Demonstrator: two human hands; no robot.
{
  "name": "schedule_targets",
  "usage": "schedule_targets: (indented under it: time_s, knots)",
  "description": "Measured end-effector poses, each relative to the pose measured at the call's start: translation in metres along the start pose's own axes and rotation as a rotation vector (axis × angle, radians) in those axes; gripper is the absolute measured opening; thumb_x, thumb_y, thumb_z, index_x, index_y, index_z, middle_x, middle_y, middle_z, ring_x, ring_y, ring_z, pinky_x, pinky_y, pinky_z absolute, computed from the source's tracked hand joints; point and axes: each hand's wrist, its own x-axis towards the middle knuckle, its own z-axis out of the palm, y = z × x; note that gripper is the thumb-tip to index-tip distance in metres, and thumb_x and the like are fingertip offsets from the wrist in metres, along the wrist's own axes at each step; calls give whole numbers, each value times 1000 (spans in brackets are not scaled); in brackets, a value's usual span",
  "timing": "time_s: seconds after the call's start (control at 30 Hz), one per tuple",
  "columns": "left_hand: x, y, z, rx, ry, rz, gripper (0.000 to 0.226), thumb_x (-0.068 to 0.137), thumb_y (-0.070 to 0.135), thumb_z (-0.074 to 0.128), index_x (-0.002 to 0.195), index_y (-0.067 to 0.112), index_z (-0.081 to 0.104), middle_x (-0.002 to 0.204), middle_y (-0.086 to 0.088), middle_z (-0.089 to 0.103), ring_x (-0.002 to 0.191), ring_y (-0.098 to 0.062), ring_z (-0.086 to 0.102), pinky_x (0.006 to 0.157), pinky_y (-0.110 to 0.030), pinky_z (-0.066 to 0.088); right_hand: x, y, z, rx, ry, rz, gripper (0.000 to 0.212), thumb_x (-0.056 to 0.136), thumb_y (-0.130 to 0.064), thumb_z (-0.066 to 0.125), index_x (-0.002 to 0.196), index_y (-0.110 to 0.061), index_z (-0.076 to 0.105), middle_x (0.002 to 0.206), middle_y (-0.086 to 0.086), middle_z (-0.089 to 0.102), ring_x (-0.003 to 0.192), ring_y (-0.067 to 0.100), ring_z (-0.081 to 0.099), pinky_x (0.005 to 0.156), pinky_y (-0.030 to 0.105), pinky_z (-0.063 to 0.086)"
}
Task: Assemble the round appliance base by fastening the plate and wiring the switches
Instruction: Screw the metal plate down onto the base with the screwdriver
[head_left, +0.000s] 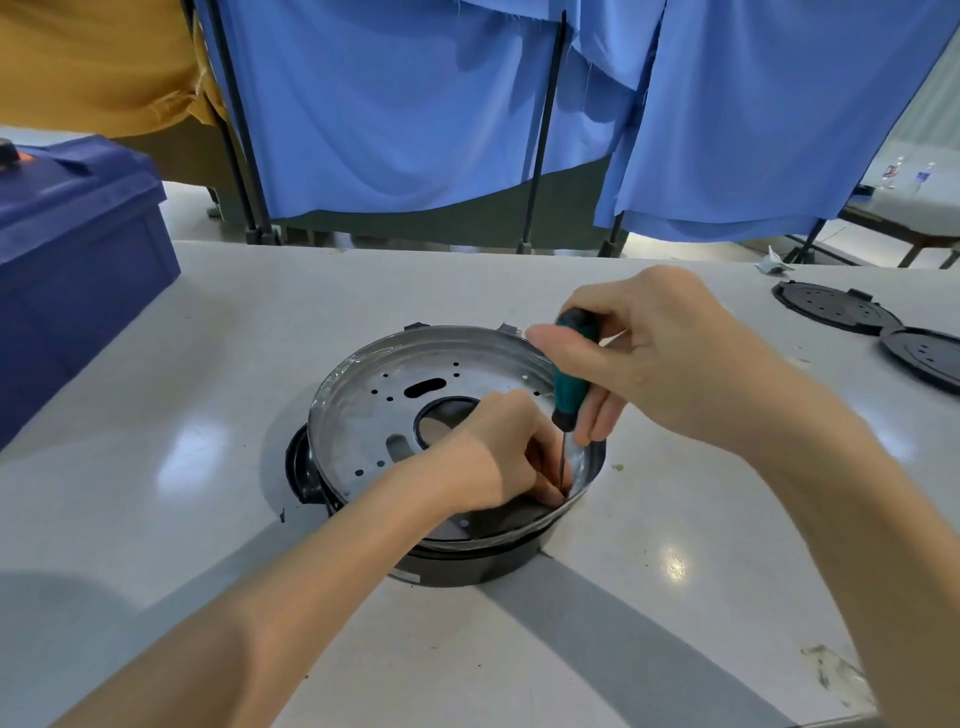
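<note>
The right hand (649, 364) is raised, its fingers and thumb curled round the handle of a screwdriver (569, 387), the wrist bent downward. Below it and just to its left, the left hand (493, 452) lies knuckles-up, fingertips bunched round the shaft's lower end. Both forearms are bare.

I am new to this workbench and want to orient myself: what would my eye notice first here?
In the middle of the table, a shiny metal plate sits in the black round base. The right hand grips a green-handled screwdriver, and the left hand pinches its shaft at the plate's near edge. Blue curtains hang behind.
</note>
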Motion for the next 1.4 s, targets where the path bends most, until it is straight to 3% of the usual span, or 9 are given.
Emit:
schedule_targets:
  time_s: [0.1, 0.2, 0.5, 0.67, 0.8, 0.93, 1.0, 1.2, 1.4]
  knots:
    - [-6, -3, -8, -227, -56, 3, 24, 73, -17, 71, 79, 5, 73, 73, -11, 70, 63, -6, 61, 65, -14, 51, 3, 6, 11, -35, 161, 33, 46, 94, -32, 57, 71, 8, 57, 55, 23, 61, 57, 35, 65, 55, 40, 52]
    - [-11, -7, -13, -342, -44, 26, 25, 75, -24, 63, 86, -3, 70, 84, -19, 70, 75, -17, 66, 77, -26, 56, 2, 7, 17, 31, 233, 16, 47, 95, -28, 58, 70, 11, 53, 43, 18, 57, 39, 25, 62, 43, 36, 49]
    - [-18, 10, -23, -556, 61, 106, 23, 61, 14, 87, 79, 18, 74, 81, -6, 75, 81, -24, 71, 89, -41, 56, -1, 11, 31, -18, 456, -20, 52, 93, -33, 62, 62, 8, 51, 46, 21, 52, 47, 39, 54, 54, 43, 44]
    - [-18, 17, -14, -592, 125, 116, 17, 75, 15, 82, 87, 5, 74, 76, -8, 75, 74, -17, 72, 70, -13, 50, -6, 13, 35, -95, 574, -21, 58, 92, -41, 62, 58, 3, 46, 46, 15, 41, 49, 37, 39, 54, 42, 37]
    - [-18, 16, -13, -637, 63, 138, 7, 88, 13, 69, 91, 8, 73, 77, -8, 74, 75, -15, 71, 72, -17, 54, -7, 18, 29, -103, 482, 23, 64, 86, -60, 58, 63, -1, 51, 51, 14, 45, 51, 34, 41, 52, 45, 42]
    - [-16, 13, -14, -625, 8, 121, 15, 93, 19, 63, 101, 8, 71, 81, -6, 75, 82, -17, 72, 83, -27, 58, -10, 23, 16, 164, 331, -29, 20, 86, -35, 70, 98, -18, 69, 73, 0, 64, 42, 22, 56, 51, 38, 53]
    - [-17, 12, -15, -602, -32, 134, 20, 94, 22, 62, 107, 9, 70, 85, -5, 75, 86, -15, 72, 86, -26, 56, -11, 25, 14, 144, 353, -116, 6, 86, -17, 72, 90, -12, 70, 67, 2, 62, 39, 19, 56, 47, 37, 51]
    - [-20, 12, -10, -685, 26, 163, 21, 89, 17, 68, 107, 6, 68, 84, -12, 76, 82, -20, 74, 72, -19, 55, -6, 22, 29, -84, 579, -212, 27, 82, -23, 75, 69, -3, 63, 55, 4, 54, 47, 18, 45, 50, 33, 44]
    - [-16, 13, -21, -540, -144, 156, 15, 97, 29, 57, 102, 24, 69, 90, -5, 76, 96, -16, 71, 95, -40, 54, -4, 16, 30, -247, 596, -98, 50, 85, -48, 66, 65, -4, 59, 51, 3, 48, 49, 26, 45, 54, 41, 45]
